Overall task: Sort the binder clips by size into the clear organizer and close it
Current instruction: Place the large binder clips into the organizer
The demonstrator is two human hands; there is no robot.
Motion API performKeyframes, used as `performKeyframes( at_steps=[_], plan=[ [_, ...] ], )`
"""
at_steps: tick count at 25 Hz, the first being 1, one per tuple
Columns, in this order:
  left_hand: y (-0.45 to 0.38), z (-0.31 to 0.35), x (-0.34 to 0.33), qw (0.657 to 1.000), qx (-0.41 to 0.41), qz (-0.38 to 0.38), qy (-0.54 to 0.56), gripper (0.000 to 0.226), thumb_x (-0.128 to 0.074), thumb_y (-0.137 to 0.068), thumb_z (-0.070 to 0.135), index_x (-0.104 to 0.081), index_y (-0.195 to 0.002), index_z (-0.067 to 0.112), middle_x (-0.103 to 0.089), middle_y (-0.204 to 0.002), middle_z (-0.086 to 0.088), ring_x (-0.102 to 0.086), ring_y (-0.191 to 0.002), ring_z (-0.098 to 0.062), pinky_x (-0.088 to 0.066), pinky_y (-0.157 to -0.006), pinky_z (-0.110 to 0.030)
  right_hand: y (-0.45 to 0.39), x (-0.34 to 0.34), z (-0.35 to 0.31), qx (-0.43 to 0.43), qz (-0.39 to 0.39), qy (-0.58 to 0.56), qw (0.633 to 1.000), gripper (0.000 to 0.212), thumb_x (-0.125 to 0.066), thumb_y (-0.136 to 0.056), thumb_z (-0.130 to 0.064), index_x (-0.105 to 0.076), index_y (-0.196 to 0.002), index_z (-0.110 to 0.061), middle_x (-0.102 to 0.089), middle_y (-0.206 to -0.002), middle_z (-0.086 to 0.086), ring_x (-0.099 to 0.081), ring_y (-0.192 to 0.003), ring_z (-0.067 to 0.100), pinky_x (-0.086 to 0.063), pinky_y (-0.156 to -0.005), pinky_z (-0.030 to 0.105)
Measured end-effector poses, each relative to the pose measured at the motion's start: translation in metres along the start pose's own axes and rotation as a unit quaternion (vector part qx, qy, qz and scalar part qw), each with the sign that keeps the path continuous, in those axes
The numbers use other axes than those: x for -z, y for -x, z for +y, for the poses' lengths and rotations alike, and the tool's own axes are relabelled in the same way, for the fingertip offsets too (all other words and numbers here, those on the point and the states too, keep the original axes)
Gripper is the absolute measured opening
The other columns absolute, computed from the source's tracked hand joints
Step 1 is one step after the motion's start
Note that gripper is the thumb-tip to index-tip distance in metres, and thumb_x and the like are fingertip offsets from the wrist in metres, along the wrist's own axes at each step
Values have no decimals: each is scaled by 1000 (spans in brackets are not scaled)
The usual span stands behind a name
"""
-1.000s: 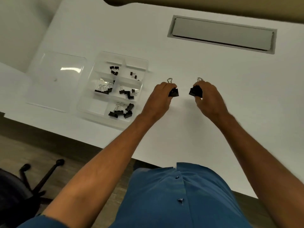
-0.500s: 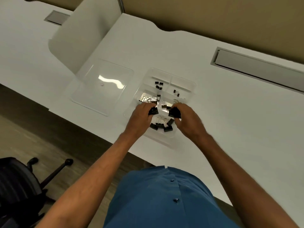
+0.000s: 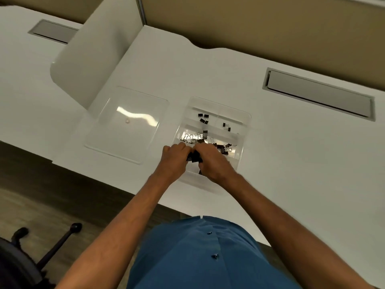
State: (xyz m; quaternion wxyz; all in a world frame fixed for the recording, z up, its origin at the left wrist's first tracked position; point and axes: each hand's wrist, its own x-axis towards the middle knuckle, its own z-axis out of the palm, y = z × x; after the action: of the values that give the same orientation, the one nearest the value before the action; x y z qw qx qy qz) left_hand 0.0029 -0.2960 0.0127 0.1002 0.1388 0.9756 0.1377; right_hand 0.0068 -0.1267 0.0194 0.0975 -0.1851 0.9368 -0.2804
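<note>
The clear organizer [image 3: 245, 119] lies open on the white desk, its lid [image 3: 125, 124] flat beside it on the left. Small black binder clips [image 3: 203, 118] sit in the far left compartment, a few more small clips [image 3: 226, 126] in the far right one. Mid-size clips [image 3: 199, 137] and another group of clips [image 3: 224, 148] fill the middle row. My left hand [image 3: 174, 161] and my right hand [image 3: 212, 163] meet over the near compartments, each with fingers closed on a large black binder clip [image 3: 193, 157]. The hands hide most of the near row.
The white desk [image 3: 302, 163] has a grey cable hatch [image 3: 318, 93] at the back right and a second hatch [image 3: 52, 31] at the far left. A white divider panel [image 3: 89, 57] stands behind the lid. An office chair base [image 3: 31, 247] is on the floor at lower left.
Both hands carried a large clip from the bare desk on the right over to the organizer, then lowered and drew together over its near compartments.
</note>
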Motion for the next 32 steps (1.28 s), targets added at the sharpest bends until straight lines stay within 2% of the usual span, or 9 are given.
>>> performKeyframes(
  at_steps=[5,12,18,21,24,26,28,30,32],
  plan=[
    [2,-12,5,997,-36,-12,-63,31,-64,-91,12,-58,-120,20,-59,-117,-3,-55,-105,-24,-37,-86,-36,-4,-13,-2,25,-11,27,999,39,-58,-86,6,-51,-111,-23,-58,-100,0,-54,-90,18,-54,-70,38],
    [-6,-21,1,996,-50,-45,-55,28,-65,-91,13,-61,-118,19,-60,-117,-4,-54,-107,-25,-41,-85,-34,-12,-14,2,73,-13,97,993,46,-63,-78,14,-53,-108,-18,-56,-95,-1,-39,-87,12,-46,-65,33],
    [9,-30,-4,998,-20,54,23,45,-78,-83,16,-62,-125,16,-53,-134,-10,-48,-121,-28,-46,-95,-37,-18,-14,4,158,-51,155,974,53,-67,-74,14,-60,-120,-12,-63,-110,8,-55,-99,24,-49,-74,30],
    [19,-30,-12,990,1,92,105,47,-71,-87,8,-55,-131,11,-44,-143,-16,-43,-128,-31,-47,-101,-39,-22,-15,5,163,-58,155,973,57,-68,-76,12,-58,-127,-12,-60,-121,10,-54,-108,25,-52,-83,34],
    [21,-26,-17,984,26,94,147,50,-65,-90,3,-50,-137,12,-36,-150,-14,-40,-133,-29,-45,-104,-37,-20,-15,4,144,-76,97,982,64,-66,-78,6,-48,-137,-11,-60,-121,10,-55,-109,24,-52,-90,34],
    [21,-24,-17,982,33,98,157,50,-65,-90,2,-49,-137,11,-36,-151,-15,-40,-134,-30,-47,-105,-40,-18,-19,1,126,-86,71,986,60,-62,-86,1,-41,-141,-13,-61,-115,11,-58,-102,23,-55,-82,35],
    [20,-23,-19,981,34,101,164,51,-66,-90,2,-50,-137,10,-36,-151,-15,-41,-134,-30,-48,-105,-42,-19,-23,-3,100,-87,70,989,51,-56,-96,-5,-36,-141,-16,-61,-100,12,-59,-81,23,-56,-65,36],
    [20,-23,-21,980,37,104,167,51,-65,-90,2,-49,-138,12,-35,-151,-13,-40,-134,-28,-48,-106,-40,-20,-25,-4,85,-80,77,990,49,-55,-99,-9,-32,-142,-18,-59,-88,10,-55,-66,21,-52,-53,34],
    [21,-24,-23,980,37,105,166,51,-64,-91,3,-48,-139,12,-35,-151,-12,-39,-134,-27,-46,-106,-38,-19,-27,-3,90,-65,94,989,48,-57,-99,-9,-34,-140,-17,-57,-86,9,-52,-64,18,-45,-50,29]
  ],
)
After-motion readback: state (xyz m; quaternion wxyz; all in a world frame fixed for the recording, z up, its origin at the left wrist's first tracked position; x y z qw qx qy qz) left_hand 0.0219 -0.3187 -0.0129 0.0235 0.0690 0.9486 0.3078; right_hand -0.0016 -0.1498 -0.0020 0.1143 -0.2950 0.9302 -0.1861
